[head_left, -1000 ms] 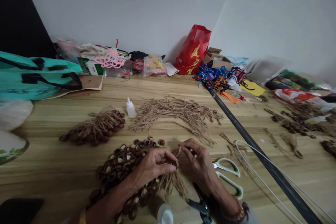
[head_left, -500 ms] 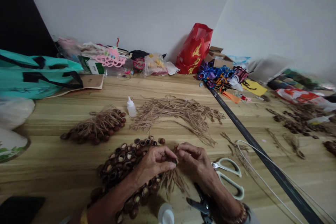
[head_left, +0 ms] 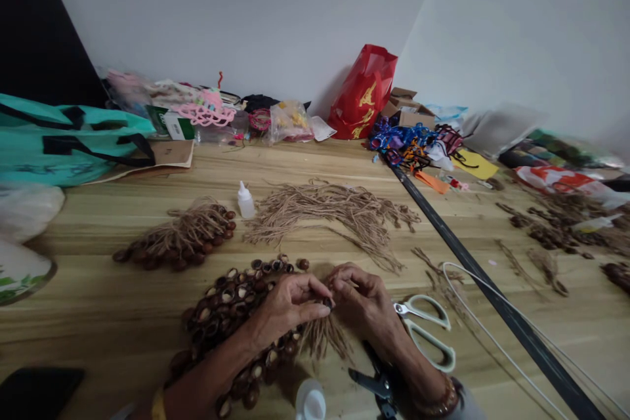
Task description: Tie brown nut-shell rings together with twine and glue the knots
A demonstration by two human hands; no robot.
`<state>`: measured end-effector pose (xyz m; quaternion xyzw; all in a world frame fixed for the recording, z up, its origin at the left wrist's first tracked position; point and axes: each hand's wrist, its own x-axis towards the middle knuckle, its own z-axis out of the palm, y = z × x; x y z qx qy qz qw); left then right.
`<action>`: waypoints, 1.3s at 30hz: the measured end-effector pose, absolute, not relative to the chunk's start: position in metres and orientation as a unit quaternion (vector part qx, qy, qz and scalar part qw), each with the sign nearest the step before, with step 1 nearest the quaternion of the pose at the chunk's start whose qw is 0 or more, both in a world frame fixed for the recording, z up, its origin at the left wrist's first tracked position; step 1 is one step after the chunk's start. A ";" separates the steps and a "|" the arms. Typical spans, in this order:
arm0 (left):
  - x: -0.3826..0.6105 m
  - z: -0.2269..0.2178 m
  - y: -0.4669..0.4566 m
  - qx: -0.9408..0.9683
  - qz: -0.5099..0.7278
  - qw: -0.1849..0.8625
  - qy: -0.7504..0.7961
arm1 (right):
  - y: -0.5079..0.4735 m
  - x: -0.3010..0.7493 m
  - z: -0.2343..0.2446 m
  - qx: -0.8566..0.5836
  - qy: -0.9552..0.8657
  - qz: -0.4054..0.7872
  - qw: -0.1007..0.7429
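My left hand (head_left: 298,298) pinches a small dark nut shell (head_left: 327,302) between thumb and fingers. Close by, my right hand (head_left: 364,292) is closed, its fingertips almost meeting the left ones; what they grip is too small to make out. Below the fingertips lies a bunch of short twine pieces (head_left: 325,336). Cut brown nut shells (head_left: 235,294) spread under and beside my left forearm. Scissors with pale handles (head_left: 433,312) lie right of my right hand, and black-handled pliers (head_left: 371,384) sit partly hidden by my right wrist.
Long twine strands (head_left: 325,207) lie beyond my hands. A white squeeze bottle (head_left: 245,201) stands left of them, near shells with twine attached (head_left: 184,236). Another white bottle (head_left: 311,400) is at the front. A white cable (head_left: 492,325) crosses a dark strip (head_left: 472,275) on the right.
My right hand's fingertips have come slightly nearer to the left hand's. The left hand keeps its pinch on the nut shell, and the view has shifted slightly.
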<state>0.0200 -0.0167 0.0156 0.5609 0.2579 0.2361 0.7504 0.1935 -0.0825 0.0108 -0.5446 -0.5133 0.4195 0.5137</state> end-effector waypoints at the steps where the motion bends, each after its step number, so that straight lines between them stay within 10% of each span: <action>1: 0.020 0.016 -0.017 0.560 0.238 0.751 0.256 | -0.083 0.193 0.012 -0.544 -0.523 0.414 0.510; 9: 0.018 0.022 -0.017 0.582 0.235 0.730 0.272 | -0.084 0.202 0.021 -0.593 -0.514 0.407 0.466; 17: 0.019 0.014 -0.016 0.577 0.237 0.735 0.266 | -0.085 0.262 0.022 -0.702 -0.457 0.123 0.532; 26: 0.019 0.019 -0.015 0.586 0.222 0.735 0.259 | -0.085 0.199 0.022 -0.572 -0.607 0.373 0.406; 39: 0.018 0.018 -0.017 0.579 0.224 0.738 0.265 | -0.081 0.256 0.026 -0.614 -0.446 0.290 0.583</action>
